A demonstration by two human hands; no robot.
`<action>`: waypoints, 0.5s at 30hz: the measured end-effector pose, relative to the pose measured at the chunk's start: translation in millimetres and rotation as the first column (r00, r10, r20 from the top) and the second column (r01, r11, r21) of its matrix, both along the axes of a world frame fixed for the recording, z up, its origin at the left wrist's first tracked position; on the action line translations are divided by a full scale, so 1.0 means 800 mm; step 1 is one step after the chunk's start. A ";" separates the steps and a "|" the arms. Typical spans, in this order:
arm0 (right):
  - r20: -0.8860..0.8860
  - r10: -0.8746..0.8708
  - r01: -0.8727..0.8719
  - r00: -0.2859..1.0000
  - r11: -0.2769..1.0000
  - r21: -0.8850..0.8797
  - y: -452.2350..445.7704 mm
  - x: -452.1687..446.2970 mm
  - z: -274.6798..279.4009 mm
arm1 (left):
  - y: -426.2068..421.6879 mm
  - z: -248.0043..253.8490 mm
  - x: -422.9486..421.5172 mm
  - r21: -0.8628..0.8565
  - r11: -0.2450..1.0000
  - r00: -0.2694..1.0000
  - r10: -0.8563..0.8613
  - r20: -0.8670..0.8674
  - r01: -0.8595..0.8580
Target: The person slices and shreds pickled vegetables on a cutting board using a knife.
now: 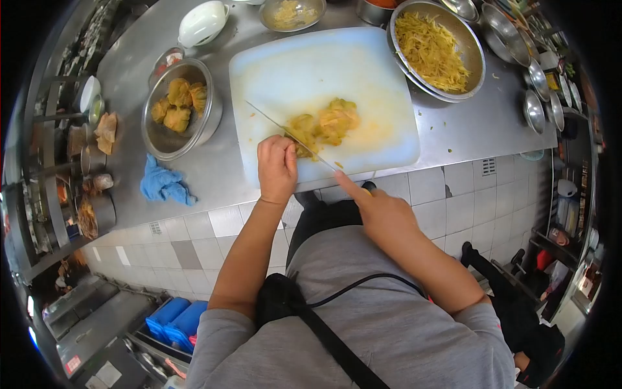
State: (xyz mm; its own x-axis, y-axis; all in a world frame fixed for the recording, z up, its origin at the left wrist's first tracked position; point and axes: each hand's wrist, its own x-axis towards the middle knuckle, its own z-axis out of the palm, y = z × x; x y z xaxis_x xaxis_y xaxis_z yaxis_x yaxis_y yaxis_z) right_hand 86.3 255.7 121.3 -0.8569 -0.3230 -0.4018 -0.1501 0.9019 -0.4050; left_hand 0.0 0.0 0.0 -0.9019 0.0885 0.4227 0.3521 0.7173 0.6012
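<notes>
My right hand [387,212] grips a knife by its handle, index finger stretched along the blade's spine. The long thin knife blade [278,122] slants across a yellow-green pickled vegetable [303,133], which looks like mustard tuber. My left hand [277,165], fingers curled, holds the near left end of that vegetable beside the blade; its fingertips are partly hidden. Another pickled vegetable piece [339,120] lies just right of it. All this is on a white cutting board [291,65] near the counter's front edge.
A steel bowl [150,133] with several whole lumps stands left, a blue cloth [165,181] below it. At the upper right, a steel bowl [478,48] holds yellow-green shreds. A white bowl [203,24] and a steel dish [310,24] sit behind the board. Another person [492,275] is at right.
</notes>
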 end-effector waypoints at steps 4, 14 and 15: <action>0.074 0.014 -0.019 0.997 0.998 0.064 0.026 0.037 0.064 | 0.000 0.001 0.004 0.012 1.000 0.999 -0.002 0.033 0.002; 0.011 0.016 -0.016 1.000 1.000 -0.005 0.000 0.014 -0.016 | 0.001 0.009 -0.002 -0.007 1.000 1.000 -0.021 0.010 0.021; -0.024 -0.005 0.004 1.000 1.000 -0.020 -0.020 -0.004 -0.037 | 0.003 0.008 0.001 -0.006 1.000 1.000 -0.020 0.011 0.020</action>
